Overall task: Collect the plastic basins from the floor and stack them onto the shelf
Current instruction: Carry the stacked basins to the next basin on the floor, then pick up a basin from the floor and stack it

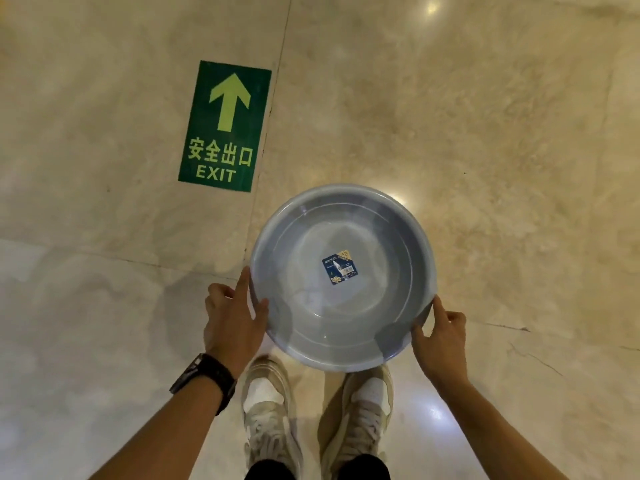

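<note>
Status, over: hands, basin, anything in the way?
Left hand, right hand grip grey basin at opposite rims. Basin upright, empty. Shelf not in view; green exit sign on floor ahead.

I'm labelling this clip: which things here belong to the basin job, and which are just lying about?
Job: round grey-blue plastic basin, left hand and right hand gripping its rim.
Lying about: green EXIT floor sticker, black wristwatch, beige sneakers.

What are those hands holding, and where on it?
A grey plastic basin, gripped by its rim: left hand on the left edge, right hand on the right edge.
</note>
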A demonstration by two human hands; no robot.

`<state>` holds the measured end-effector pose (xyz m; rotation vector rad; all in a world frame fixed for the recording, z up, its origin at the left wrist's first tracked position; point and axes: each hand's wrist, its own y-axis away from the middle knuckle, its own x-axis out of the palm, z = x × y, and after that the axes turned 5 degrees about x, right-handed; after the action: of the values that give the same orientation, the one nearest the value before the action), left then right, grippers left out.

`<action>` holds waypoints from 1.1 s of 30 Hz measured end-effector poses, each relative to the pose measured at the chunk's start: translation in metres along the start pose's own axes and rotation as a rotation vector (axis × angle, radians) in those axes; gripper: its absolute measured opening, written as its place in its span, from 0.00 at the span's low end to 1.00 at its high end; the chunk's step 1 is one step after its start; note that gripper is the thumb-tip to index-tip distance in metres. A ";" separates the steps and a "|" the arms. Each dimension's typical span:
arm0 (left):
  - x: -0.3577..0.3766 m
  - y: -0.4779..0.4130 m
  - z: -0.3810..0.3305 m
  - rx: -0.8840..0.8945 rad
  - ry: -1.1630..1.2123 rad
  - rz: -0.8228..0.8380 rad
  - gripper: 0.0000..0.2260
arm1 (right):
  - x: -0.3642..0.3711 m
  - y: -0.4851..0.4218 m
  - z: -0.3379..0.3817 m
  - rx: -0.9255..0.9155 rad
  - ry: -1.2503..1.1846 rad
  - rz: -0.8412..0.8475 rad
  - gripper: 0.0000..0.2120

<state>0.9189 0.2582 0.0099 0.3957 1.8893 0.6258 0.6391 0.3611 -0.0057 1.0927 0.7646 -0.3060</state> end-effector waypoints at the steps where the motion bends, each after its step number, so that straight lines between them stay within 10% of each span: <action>1: -0.013 0.005 -0.005 0.012 -0.059 0.029 0.32 | -0.013 0.003 0.005 0.017 0.066 0.037 0.32; 18: -0.373 0.289 -0.288 0.975 -0.527 -0.095 0.38 | -0.425 0.379 0.119 -0.251 0.283 -0.392 0.45; 33: -0.439 0.515 -0.377 1.506 -0.673 -0.339 0.39 | -0.513 0.616 -0.004 0.095 0.037 -0.881 0.47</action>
<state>0.7342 0.3472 0.7569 1.0131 1.3655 -1.1575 0.6277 0.5713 0.7672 0.7930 1.2498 -1.0741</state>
